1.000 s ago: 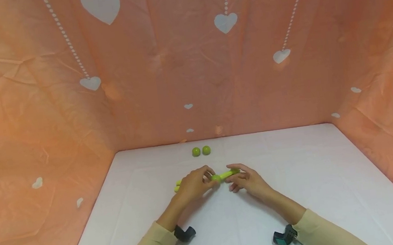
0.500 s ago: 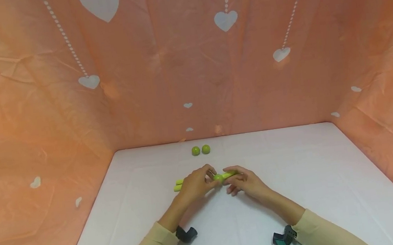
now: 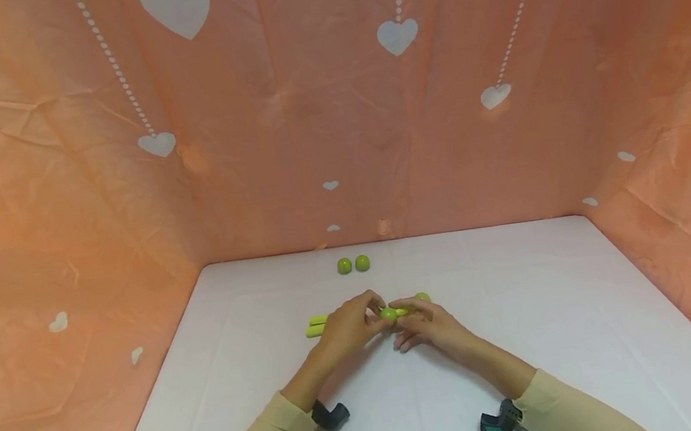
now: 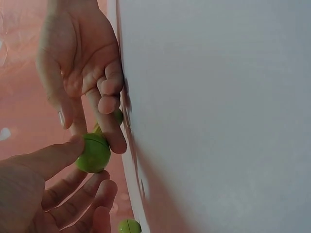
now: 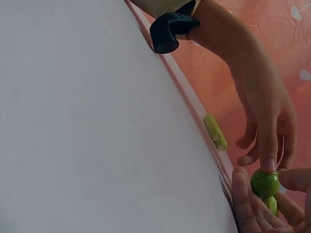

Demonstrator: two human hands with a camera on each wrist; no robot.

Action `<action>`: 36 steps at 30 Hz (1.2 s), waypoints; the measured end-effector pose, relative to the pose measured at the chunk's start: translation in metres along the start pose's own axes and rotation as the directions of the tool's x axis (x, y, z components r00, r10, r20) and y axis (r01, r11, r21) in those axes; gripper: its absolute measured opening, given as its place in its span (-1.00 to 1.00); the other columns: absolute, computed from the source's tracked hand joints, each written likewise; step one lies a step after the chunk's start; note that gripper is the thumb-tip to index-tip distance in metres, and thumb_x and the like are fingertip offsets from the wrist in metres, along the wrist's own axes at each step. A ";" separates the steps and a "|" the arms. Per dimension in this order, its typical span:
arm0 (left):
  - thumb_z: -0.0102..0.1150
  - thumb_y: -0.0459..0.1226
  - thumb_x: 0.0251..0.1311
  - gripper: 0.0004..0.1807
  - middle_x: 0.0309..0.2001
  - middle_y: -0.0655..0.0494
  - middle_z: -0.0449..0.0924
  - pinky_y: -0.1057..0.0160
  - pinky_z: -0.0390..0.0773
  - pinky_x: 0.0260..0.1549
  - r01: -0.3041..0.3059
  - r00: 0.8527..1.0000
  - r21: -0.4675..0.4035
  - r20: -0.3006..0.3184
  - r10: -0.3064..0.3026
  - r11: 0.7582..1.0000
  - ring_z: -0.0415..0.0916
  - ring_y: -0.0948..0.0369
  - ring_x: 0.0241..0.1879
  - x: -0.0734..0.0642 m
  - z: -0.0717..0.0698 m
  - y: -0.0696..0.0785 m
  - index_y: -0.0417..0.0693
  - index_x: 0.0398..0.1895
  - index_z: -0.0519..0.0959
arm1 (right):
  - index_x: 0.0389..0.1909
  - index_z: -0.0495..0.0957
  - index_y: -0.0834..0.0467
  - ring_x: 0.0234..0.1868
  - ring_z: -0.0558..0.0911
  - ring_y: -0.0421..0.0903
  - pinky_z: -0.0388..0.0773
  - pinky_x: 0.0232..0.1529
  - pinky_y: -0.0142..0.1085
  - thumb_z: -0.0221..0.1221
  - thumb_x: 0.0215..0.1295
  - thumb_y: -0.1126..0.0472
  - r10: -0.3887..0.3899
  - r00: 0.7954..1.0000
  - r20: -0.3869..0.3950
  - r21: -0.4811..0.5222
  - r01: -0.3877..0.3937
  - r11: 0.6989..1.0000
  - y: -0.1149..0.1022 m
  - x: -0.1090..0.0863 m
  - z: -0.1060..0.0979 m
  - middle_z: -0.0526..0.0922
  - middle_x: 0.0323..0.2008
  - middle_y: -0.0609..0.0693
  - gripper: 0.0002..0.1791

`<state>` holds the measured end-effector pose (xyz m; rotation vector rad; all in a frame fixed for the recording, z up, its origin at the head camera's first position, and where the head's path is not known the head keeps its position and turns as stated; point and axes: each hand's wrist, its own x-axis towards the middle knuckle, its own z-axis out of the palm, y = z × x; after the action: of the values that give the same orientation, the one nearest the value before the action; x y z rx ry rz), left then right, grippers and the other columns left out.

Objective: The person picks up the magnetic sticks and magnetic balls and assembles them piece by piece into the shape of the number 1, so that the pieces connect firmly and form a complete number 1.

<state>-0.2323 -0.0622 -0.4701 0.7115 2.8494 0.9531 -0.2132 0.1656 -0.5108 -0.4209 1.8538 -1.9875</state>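
My left hand [image 3: 351, 324] pinches a green ball [image 3: 388, 314] between thumb and fingertips; the left wrist view shows this ball [image 4: 93, 153] closely. A yellow-green stick [image 3: 402, 312] runs from the ball toward a second green ball [image 3: 423, 296] at its far end. Around the stick lie the curved fingers of my right hand [image 3: 434, 325], holding it close to the pinched ball. Beneath the held ball [image 5: 265, 183] in the right wrist view, part of the stick [image 5: 271, 206] shows between the right fingers. The right fingers cover much of the stick.
Two loose green balls [image 3: 344, 266] [image 3: 362, 263] sit side by side toward the table's back edge. Two yellow-green sticks [image 3: 317, 319] [image 3: 316, 331] lie left of my left hand, partly hidden by it. An orange cloth with hearts [image 3: 336, 137] surrounds the white table [image 3: 522, 280].
My right hand has shifted left along the stick, closer to the pinched ball. My left hand and that ball have moved slightly right. The ball at the far end now shows beyond the right fingers.
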 end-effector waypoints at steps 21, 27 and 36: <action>0.41 -0.16 0.43 -0.79 -0.03 0.18 0.78 0.18 0.64 -0.24 -0.036 0.999 0.029 -0.004 0.036 0.999 0.70 0.19 -0.15 -0.001 -0.015 -0.005 0.11 0.05 0.67 | 0.44 0.30 0.39 -0.23 0.78 -0.06 0.77 -0.13 -0.21 0.17 0.63 0.27 0.004 0.998 -0.069 0.006 -0.004 1.000 0.002 0.001 0.002 0.79 -0.15 0.26 -0.49; 0.41 -0.17 0.43 -0.80 -0.07 0.22 0.77 0.17 0.61 -0.25 -0.024 1.000 0.041 -0.013 0.024 0.999 0.67 0.24 -0.19 -0.001 -0.029 -0.016 0.13 0.03 0.67 | 0.40 0.32 0.39 -0.22 0.77 -0.07 0.78 -0.14 -0.18 0.17 0.63 0.29 -0.011 0.997 -0.078 0.006 0.012 1.000 0.003 0.002 0.003 0.78 -0.16 0.27 -0.52; 0.39 -0.18 0.44 -0.78 -0.08 0.24 0.76 0.10 0.61 -0.15 0.035 0.999 0.037 0.000 -0.035 0.999 0.67 0.22 -0.13 -0.002 -0.053 -0.031 0.04 0.08 0.71 | 0.36 0.33 0.41 -0.26 0.77 -0.07 0.78 -0.19 -0.19 0.17 0.62 0.32 -0.013 0.994 -0.106 0.008 0.014 1.000 0.001 0.002 0.005 0.76 -0.13 0.34 -0.55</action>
<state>-0.2532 -0.1146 -0.4459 0.6623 2.8762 0.8983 -0.2130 0.1603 -0.5112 -0.3328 1.9097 -2.0628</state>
